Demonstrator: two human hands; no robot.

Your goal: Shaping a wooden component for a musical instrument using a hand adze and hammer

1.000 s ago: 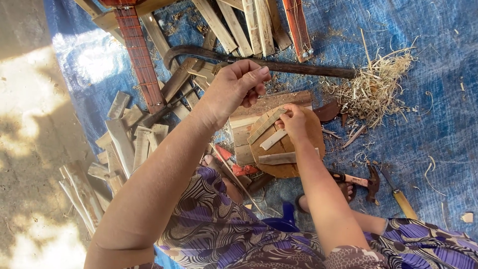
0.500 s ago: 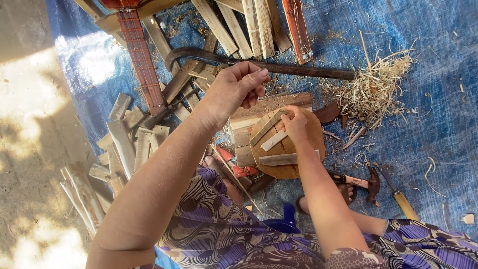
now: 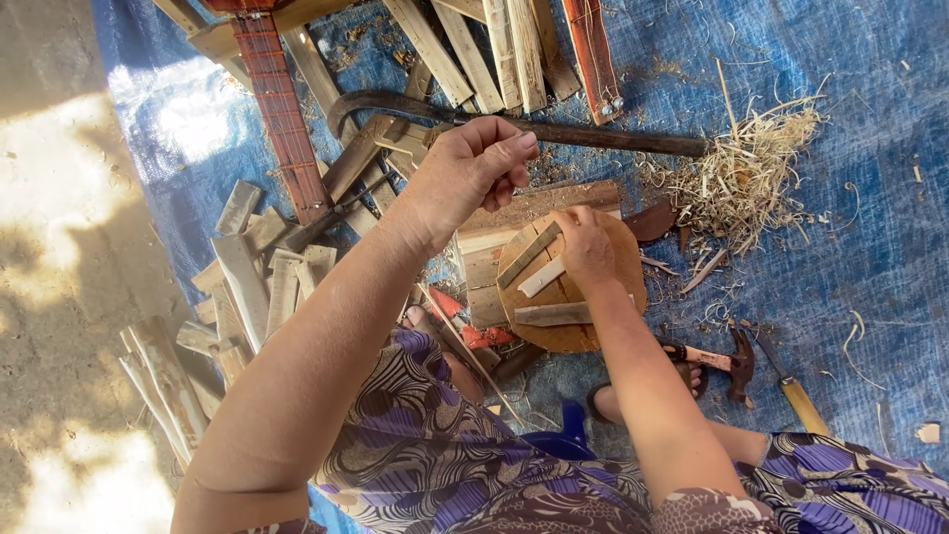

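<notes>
Round brown wooden disc point(image 3: 583, 326) sits in front of my knees, on top of a short pale plank block point(image 3: 484, 267), all on the blue tarp point(image 3: 850, 247). Disc is flat, edge worn, three small wooden slats on it: a grey slat point(image 3: 527, 255) lying diagonal at upper left, a pale slat point(image 3: 541, 278) just below it, another grey slat point(image 3: 552, 314) lying roughly level lower down. My right hand point(image 3: 585, 247) rests on the disc top, fingers curled down over the upper ends of the slats, touching them; can't tell if it grips one or just presses. My left hand point(image 3: 473, 170) is raised above the disc, fingers closed loosely with thumb against fingertips, pinching something too small to make out.

No real containers here. Loose stuff lies straight on the tarp: pile of pale wood shavings point(image 3: 751, 178) right of the disc, long dark curved iron blade point(image 3: 514, 124) beyond my left hand, stack of cut wooden slats point(image 3: 247, 267) to the left, long planks point(image 3: 494, 49) at the top, red-brown slatted strip point(image 3: 282, 109) upper left. Hammer with wooden handle point(image 3: 727, 361) lies near my foot, yellow-handled tool point(image 3: 796, 396) just beside it.
</notes>
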